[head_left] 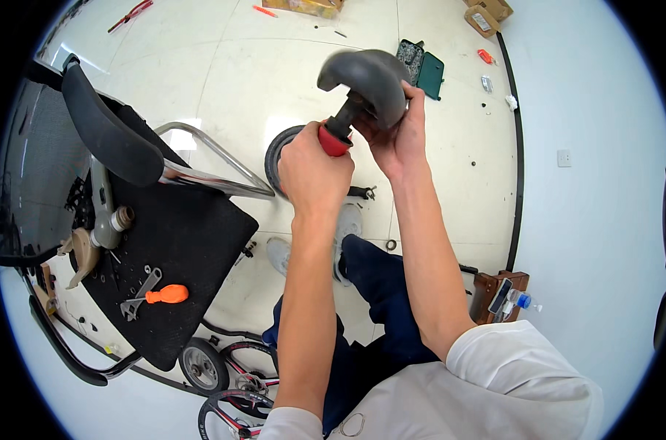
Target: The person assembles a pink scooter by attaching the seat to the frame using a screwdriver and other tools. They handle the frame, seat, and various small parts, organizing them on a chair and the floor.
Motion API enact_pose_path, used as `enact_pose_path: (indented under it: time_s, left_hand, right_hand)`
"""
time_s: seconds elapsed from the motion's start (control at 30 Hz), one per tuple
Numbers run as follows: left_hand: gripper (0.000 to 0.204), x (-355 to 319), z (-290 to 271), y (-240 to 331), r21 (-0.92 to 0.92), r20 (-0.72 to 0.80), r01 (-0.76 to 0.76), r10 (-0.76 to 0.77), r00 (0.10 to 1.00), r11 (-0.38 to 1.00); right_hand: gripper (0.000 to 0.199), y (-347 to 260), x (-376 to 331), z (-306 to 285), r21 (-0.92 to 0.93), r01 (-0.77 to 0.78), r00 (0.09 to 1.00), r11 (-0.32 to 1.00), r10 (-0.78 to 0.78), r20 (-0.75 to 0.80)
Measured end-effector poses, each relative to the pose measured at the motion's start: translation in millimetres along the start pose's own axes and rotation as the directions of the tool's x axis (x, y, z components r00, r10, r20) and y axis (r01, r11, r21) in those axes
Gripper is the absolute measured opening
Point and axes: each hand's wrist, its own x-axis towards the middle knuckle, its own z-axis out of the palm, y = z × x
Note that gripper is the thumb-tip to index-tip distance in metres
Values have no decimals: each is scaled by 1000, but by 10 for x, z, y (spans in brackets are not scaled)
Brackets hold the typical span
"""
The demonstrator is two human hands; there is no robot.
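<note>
In front of me is a dark grey saddle (380,81) on a short black post (345,116), tilted, with its curved top facing up and away. My left hand (314,172) is closed round the red tube (333,141) at the foot of the post. My right hand (402,136) holds the saddle from its right side and underneath, thumb and fingers against its rim. Some fingers of both hands are hidden. Below and behind my left hand, a black-tyred wheel (274,158) shows in part.
At left stands a black chair (179,242) bearing an adjustable wrench (141,293), an orange-handled screwdriver (168,294) and a beige-grey part (107,229). Wheels (203,367) lie lower left. A green tool case (430,75) lies open on the floor. A wooden stand (487,297) is at right.
</note>
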Motion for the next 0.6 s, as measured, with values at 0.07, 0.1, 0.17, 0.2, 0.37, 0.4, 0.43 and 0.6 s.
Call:
enact_pose_path:
  time_s: [0.07, 0.1, 0.17, 0.2, 0.37, 0.4, 0.43, 0.6]
  left_hand:
    - [21, 16, -2, 3, 23, 11, 4, -4, 1000, 1000]
    - [20, 20, 3, 4, 33, 16, 7, -7, 1000, 999]
    - [20, 8, 28, -2, -6, 6, -1, 1, 1000, 1000]
    - [20, 3, 34, -18, -21, -3, -2, 2, 1000, 1000]
    - [21, 48, 80, -121, -137, -154, -173, 152, 976, 975]
    - [22, 59, 84, -129, -175, -203, -226, 190, 961, 958]
    - [37, 74, 54, -156, -99, -81, -150, 142, 987, 984]
    - [37, 108, 8, -122, -146, -20, -15, 12, 1000, 989]
  right_hand:
    - [56, -6, -5, 8, 27, -17, 1000, 999, 18, -7]
    - [56, -13, -9, 11, 39, -26, 1000, 999, 27, -10]
    - [57, 5, 48, -70, -48, -38, 999, 998, 38, 0]
    - [57, 12, 54, -58, -90, -47, 999, 995, 48, 7]
    - [57, 80, -14, -41, -251, -66, 997, 966, 56, -48]
    - [57, 94, -17, -33, -246, -88, 996, 965, 79, -46]
    - [58, 78, -20, -30, -295, -83, 996, 952, 67, -63]
    - [63, 47, -71, -53, -432, -121, 992, 893, 96, -80]
